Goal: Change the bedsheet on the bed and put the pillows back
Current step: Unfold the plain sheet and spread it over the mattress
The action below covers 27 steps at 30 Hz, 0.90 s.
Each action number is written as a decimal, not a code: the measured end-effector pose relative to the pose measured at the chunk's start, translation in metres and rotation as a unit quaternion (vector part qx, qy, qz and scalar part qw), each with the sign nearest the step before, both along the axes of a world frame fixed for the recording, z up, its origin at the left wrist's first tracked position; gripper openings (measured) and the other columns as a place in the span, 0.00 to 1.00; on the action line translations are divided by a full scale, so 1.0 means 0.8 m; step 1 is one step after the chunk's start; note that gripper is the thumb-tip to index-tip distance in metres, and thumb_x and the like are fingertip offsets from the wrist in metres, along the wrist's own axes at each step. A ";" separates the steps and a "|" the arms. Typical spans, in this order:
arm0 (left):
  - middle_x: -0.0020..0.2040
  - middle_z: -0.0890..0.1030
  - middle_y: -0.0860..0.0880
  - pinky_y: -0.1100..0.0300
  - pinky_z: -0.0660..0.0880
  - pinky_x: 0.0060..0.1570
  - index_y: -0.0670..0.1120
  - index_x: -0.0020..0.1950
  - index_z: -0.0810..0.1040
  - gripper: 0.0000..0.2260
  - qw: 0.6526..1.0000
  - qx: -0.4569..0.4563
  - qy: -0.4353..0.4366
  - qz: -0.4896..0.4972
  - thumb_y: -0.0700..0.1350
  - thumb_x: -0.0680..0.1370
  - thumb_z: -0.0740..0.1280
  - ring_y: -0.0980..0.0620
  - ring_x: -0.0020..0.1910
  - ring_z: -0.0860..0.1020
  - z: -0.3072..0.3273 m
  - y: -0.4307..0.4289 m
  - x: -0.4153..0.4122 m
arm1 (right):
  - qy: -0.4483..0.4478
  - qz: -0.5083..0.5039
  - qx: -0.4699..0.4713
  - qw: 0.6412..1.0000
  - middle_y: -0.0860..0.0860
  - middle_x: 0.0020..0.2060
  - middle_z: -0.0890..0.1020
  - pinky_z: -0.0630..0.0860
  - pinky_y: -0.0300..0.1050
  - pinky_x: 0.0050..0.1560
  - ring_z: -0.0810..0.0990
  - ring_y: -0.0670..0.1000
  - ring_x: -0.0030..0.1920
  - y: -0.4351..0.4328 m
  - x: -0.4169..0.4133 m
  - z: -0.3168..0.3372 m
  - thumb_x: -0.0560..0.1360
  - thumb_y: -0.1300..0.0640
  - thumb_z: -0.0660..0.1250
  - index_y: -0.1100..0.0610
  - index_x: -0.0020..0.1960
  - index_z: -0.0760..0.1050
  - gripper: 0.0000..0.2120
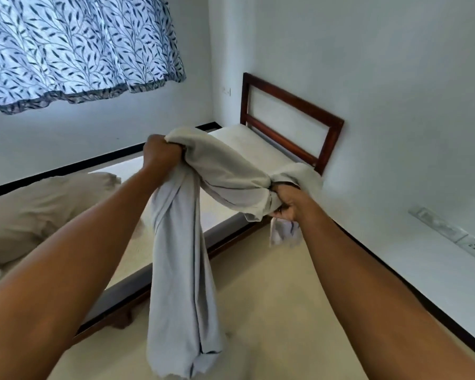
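Above the bare mattress (pixel 246 142) and the side of the bed, I see the grey bedsheet (pixel 225 171) held up in the air, bunched into a thick roll that sags between the two hands. The left hand (pixel 159 153) is clenched in a fist round one gathered end, knuckles up, and from that grip a long twisted tail of the sheet hangs straight down past the bed's edge, ending in a clump low in the view over the pale floor (pixel 285 297). The right hand (pixel 287 205) sits lower and nearer the wall, fingers curled tight round the other end, with a short scrap of cloth dangling just under it. The hands are well apart, both arms stretched forward. I cannot tell whether the hanging tail touches the floor. Under the sheet the white mattress lies uncovered on a dark wooden bed frame (pixel 225 237), and a dark wooden headboard (pixel 291 105) stands against the white wall at its far end. A beige pillow (pixel 39 209) rests on the mattress at the left, well clear of the sheet. Beyond the bed, a curtain (pixel 74 45) with a dark leaf pattern hangs at the upper left, and a white socket plate (pixel 470 245) is set low in the wall to the right.
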<state>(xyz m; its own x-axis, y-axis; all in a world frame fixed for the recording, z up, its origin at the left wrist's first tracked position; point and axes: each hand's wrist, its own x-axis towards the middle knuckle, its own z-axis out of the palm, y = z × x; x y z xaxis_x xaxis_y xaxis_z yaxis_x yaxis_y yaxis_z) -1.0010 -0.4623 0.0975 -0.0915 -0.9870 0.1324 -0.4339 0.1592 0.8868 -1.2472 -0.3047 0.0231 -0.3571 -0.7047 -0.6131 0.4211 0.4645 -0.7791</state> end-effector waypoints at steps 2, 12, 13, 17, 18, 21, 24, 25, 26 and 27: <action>0.36 0.77 0.44 0.54 0.70 0.37 0.36 0.41 0.81 0.09 1.000 0.001 0.002 0.007 0.43 0.72 0.68 0.50 0.37 0.74 0.005 -0.017 -0.030 | 0.013 0.019 0.012 1.000 0.57 0.46 0.83 0.82 0.52 0.47 0.81 0.55 0.45 -0.026 -0.014 -0.002 0.82 0.55 0.65 0.60 0.56 0.78 0.09; 0.37 0.79 0.40 0.53 0.70 0.40 0.41 0.35 0.78 0.07 0.995 0.019 -0.097 0.025 0.40 0.73 0.68 0.43 0.41 0.76 -0.062 -0.190 -0.122 | 0.137 0.111 0.063 0.982 0.56 0.55 0.82 0.80 0.46 0.37 0.80 0.55 0.53 -0.213 -0.122 -0.055 0.80 0.45 0.66 0.54 0.63 0.76 0.17; 0.38 0.79 0.39 0.51 0.72 0.40 0.40 0.36 0.78 0.06 0.994 0.023 -0.106 0.020 0.40 0.73 0.68 0.42 0.41 0.77 -0.074 -0.216 -0.131 | 0.142 0.115 0.068 0.981 0.55 0.54 0.82 0.81 0.47 0.39 0.80 0.55 0.52 -0.239 -0.140 -0.064 0.80 0.46 0.67 0.54 0.62 0.77 0.16; 0.41 0.81 0.37 0.50 0.74 0.42 0.36 0.43 0.80 0.08 0.986 0.086 -0.140 0.009 0.42 0.71 0.67 0.40 0.43 0.79 -0.125 -0.309 -0.182 | 0.159 0.118 0.122 0.973 0.59 0.55 0.84 0.83 0.59 0.54 0.83 0.60 0.56 -0.346 -0.210 -0.103 0.78 0.49 0.65 0.56 0.61 0.79 0.15; 0.41 0.81 0.37 0.50 0.74 0.41 0.36 0.43 0.80 0.08 0.984 0.102 -0.148 0.003 0.41 0.72 0.67 0.40 0.43 0.79 -0.138 -0.327 -0.195 | 0.163 0.122 0.134 0.970 0.60 0.54 0.84 0.84 0.60 0.51 0.83 0.61 0.54 -0.370 -0.226 -0.111 0.78 0.50 0.64 0.57 0.60 0.79 0.15; 0.37 0.79 0.40 0.54 0.71 0.37 0.35 0.41 0.79 0.08 0.977 0.127 -0.169 -0.003 0.39 0.74 0.67 0.42 0.40 0.77 -0.163 -0.380 -0.244 | 0.196 0.120 0.128 0.965 0.60 0.51 0.84 0.82 0.52 0.36 0.83 0.59 0.46 -0.441 -0.278 -0.129 0.78 0.50 0.64 0.59 0.59 0.80 0.16; 0.33 0.77 0.42 0.55 0.68 0.33 0.38 0.36 0.77 0.08 0.972 0.146 -0.183 -0.002 0.40 0.74 0.68 0.43 0.37 0.75 -0.188 -0.428 -0.295 | 0.187 0.109 0.151 0.965 0.57 0.53 0.83 0.78 0.47 0.35 0.81 0.57 0.47 -0.497 -0.329 -0.151 0.78 0.52 0.66 0.57 0.59 0.78 0.13; 0.33 0.77 0.42 0.55 0.68 0.33 0.39 0.34 0.76 0.09 0.970 0.156 -0.187 -0.004 0.40 0.74 0.68 0.43 0.37 0.76 -0.197 -0.442 -0.310 | 0.172 0.112 0.161 0.965 0.56 0.52 0.82 0.76 0.46 0.34 0.80 0.56 0.46 -0.514 -0.346 -0.160 0.79 0.52 0.66 0.56 0.59 0.77 0.12; 0.34 0.78 0.42 0.55 0.69 0.34 0.39 0.34 0.77 0.09 0.967 0.166 -0.193 -0.006 0.40 0.73 0.69 0.43 0.37 0.77 -0.204 -0.453 -0.322 | 0.165 0.115 0.174 0.964 0.57 0.52 0.81 0.77 0.46 0.35 0.79 0.57 0.46 -0.530 -0.361 -0.168 0.78 0.52 0.67 0.56 0.59 0.76 0.12; 0.34 0.79 0.42 0.55 0.70 0.34 0.39 0.34 0.78 0.09 0.964 0.175 -0.201 -0.010 0.41 0.73 0.69 0.43 0.37 0.78 -0.214 -0.471 -0.338 | 0.165 0.117 0.187 0.961 0.57 0.53 0.81 0.81 0.51 0.40 0.80 0.58 0.48 -0.554 -0.381 -0.178 0.78 0.50 0.68 0.56 0.60 0.76 0.15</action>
<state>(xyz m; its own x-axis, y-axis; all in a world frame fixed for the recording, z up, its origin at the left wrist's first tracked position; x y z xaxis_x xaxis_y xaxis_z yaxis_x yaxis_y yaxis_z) -1.2714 -0.8387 -0.0741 -0.0851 -0.9623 -0.2582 -0.7529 -0.1076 0.6493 -1.5523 -0.7479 -0.1192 -0.4346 -0.5420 -0.7192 0.0287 0.7899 -0.6126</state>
